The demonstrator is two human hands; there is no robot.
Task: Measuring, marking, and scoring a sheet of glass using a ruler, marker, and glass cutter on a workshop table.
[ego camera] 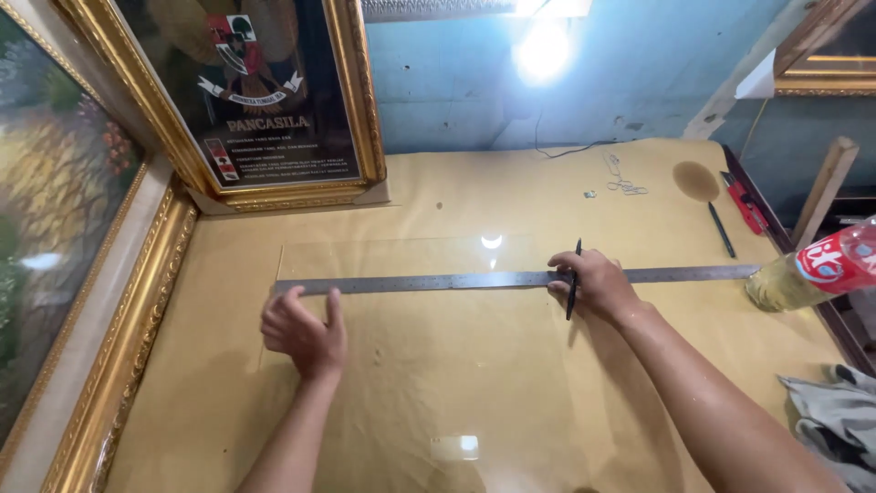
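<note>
My left hand lies spread, fingers pressing the near end of a long steel ruler that stretches across a clear glass sheet on the tan-covered table. My right hand rests on the ruler farther along, pinching a black pen upright against its edge. A gold picture frame leans behind, and a plastic bottle lies at the right.

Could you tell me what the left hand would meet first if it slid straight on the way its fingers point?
Probably the steel ruler: the left hand lies flat on the glass sheet, fingers pointing at it.
</note>
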